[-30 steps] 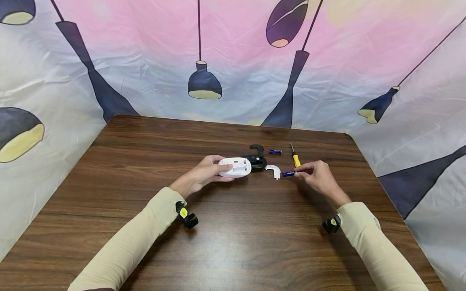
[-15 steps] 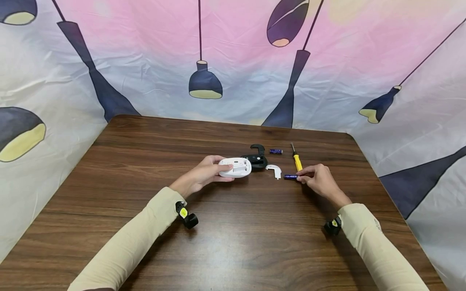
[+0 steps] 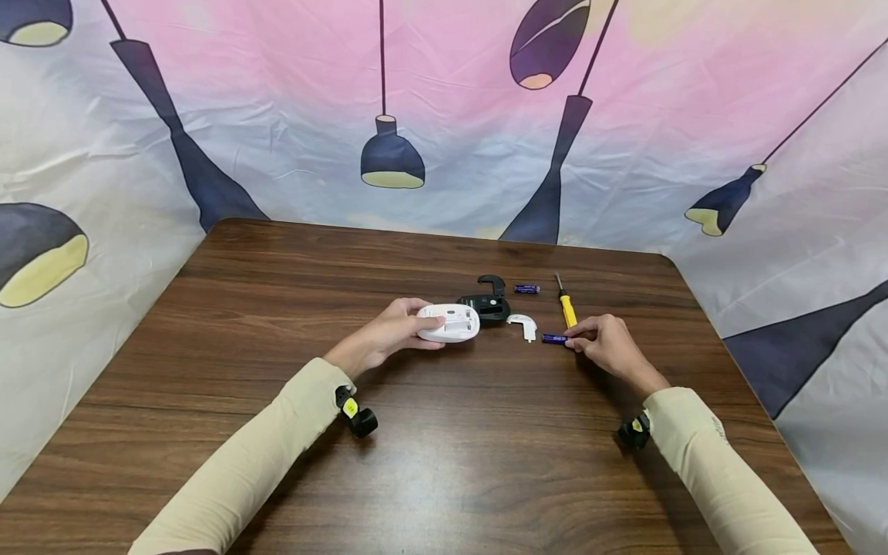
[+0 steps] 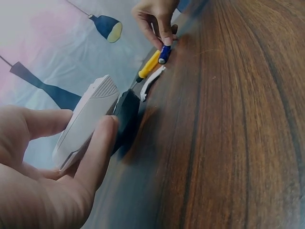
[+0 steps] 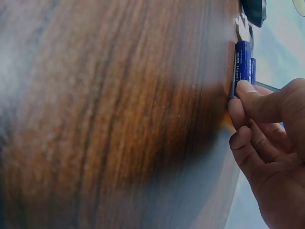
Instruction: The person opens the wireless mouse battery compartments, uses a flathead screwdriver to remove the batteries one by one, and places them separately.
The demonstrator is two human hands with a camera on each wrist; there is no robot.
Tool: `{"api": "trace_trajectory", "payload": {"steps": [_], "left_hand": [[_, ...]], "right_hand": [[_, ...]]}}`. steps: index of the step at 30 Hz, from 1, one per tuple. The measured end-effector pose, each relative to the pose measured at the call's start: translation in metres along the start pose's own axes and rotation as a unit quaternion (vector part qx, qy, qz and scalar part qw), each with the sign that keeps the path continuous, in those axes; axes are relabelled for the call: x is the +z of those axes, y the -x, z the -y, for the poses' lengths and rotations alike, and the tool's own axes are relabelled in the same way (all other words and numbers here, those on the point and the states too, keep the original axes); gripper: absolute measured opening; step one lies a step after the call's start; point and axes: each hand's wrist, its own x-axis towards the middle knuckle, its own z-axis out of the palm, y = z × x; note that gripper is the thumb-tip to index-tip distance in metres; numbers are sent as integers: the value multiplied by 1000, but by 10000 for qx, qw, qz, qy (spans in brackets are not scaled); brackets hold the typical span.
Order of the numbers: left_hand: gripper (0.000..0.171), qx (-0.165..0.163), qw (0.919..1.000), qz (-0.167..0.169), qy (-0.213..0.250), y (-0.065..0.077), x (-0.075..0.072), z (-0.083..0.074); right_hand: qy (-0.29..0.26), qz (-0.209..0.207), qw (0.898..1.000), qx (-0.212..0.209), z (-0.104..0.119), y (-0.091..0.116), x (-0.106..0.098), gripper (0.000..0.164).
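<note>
My left hand (image 3: pixel 388 330) grips a white computer mouse (image 3: pixel 454 324) by its left end, thumb on the upturned underside, where the battery bay lies uncovered. To the right, my right hand (image 3: pixel 605 344) pinches one end of a blue battery (image 3: pixel 553 338) between thumb and fingers, close to the table top. In the right wrist view the blue battery (image 5: pixel 243 62) points away from the thumb tip. A white curved battery cover (image 3: pixel 523 325) lies between the two hands. Behind the white mouse sits a black mouse (image 3: pixel 491 308), also underside up and partly hidden.
A black curved cover (image 3: pixel 492 283) lies behind the black mouse. Beside it is a second blue battery (image 3: pixel 526 289). A screwdriver with a yellow handle (image 3: pixel 568 310) lies just beyond my right hand. The wooden table (image 3: pixel 416 462) ends at a patterned cloth backdrop (image 3: pixel 291 154).
My right hand has moved slightly right and down with the blue battery, which now lies level beside the white cover. The left hand and the white mouse have barely shifted.
</note>
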Motion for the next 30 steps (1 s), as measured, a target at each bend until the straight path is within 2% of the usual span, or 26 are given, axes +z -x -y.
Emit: {"api": "trace_trajectory", "payload": {"steps": [7,11,21,28,30], "left_hand": [[46,80,9952,-224,-947,-1,3,5],[44,70,9916,-241,-1265,-1,4,8],[42,41,9859,-328,-1639,2,10,11],[43,34,9827,-413,-1803,2,9,14],[44,74,9796,-430,-1960,3,8,14]], "right_hand": [[-12,51,10000,55,-1,0,0,9],[6,62,10000,68,-1,0,0,10],[17,67,9999,88,-1,1,-1,11],[70,86,9999,25,-1,0,-2,15],[96,94,9999,22,-1,0,-2,16]]}}
